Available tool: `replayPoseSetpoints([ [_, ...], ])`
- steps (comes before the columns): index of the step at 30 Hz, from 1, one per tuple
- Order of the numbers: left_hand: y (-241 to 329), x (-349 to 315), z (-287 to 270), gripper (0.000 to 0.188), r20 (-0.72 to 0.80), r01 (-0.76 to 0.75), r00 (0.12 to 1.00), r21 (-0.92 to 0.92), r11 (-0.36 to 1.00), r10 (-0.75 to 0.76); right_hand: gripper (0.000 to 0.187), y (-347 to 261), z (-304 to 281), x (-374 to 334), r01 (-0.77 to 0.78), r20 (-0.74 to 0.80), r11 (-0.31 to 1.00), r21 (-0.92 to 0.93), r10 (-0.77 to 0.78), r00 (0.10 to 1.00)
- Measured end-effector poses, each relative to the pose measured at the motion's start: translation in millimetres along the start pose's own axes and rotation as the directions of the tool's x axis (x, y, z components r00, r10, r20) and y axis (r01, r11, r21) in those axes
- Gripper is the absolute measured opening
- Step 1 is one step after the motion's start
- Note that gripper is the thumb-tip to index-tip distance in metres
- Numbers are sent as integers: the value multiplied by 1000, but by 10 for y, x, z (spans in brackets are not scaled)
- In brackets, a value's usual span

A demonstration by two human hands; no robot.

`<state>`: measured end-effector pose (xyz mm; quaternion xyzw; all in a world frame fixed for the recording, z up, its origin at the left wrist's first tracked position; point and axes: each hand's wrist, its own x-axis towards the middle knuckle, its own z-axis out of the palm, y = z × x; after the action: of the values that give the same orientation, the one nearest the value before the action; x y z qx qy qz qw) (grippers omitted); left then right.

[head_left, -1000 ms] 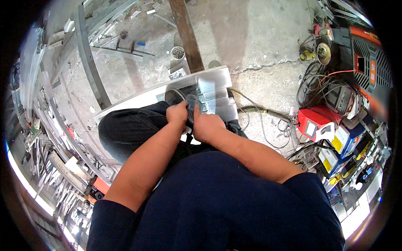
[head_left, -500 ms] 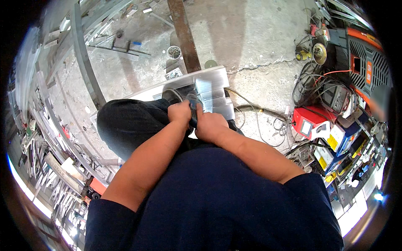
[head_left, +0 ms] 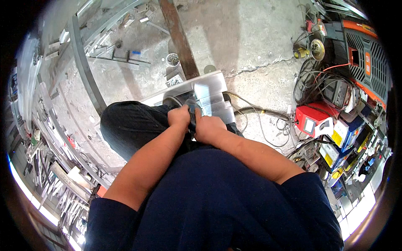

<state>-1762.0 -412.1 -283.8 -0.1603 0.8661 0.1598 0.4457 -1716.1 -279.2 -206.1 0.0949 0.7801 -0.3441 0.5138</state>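
Observation:
My left hand (head_left: pixel 179 116) and my right hand (head_left: pixel 210 128) are close together in front of my body. Both are closed on a dark grey hand-held tool (head_left: pixel 192 109), whose kind I cannot make out. My right index finger lies stretched along its side. Just past the tool is a shiny, stepped metal workpiece (head_left: pixel 217 103) of several flat plates. A pale metal length (head_left: pixel 184 86) slants along its far side. My bent left knee (head_left: pixel 121 121), in dark trousers, is left of my left hand. The tool's near end is hidden by my hands.
A rusty beam (head_left: pixel 178 35) runs away from the workpiece, with a small round container (head_left: pixel 172 60) beside it. Cables (head_left: pixel 261 112) lie on the floor to the right, near a red machine (head_left: pixel 312 119) and an orange-and-grey machine (head_left: pixel 368 62). Metal lengths (head_left: pixel 86 67) stand left.
The whole view has shifted slightly. Both hands keep their grip on the dark tool, which has hardly moved against the workpiece.

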Motion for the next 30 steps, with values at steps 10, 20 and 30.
replayPoseSetpoints([
  [10, 62, -83, -7, 43, -23, 49, 998, -78, 996, -51, 81, 25, 34, -6, 16, -23, 1000, 3, -16, 1000],
  [20, -28, -14, 27, 36, -14, -83, 996, 148, 985, 86, 80, 42, 90, 12, 36, -36, 999, -23, -36, 999],
  [30, -83, 25, 135, 42, -26, 52, 998, -27, 998, -52, 82, 41, 75, -26, 13, -6, 1000, -26, -14, 1000],
])
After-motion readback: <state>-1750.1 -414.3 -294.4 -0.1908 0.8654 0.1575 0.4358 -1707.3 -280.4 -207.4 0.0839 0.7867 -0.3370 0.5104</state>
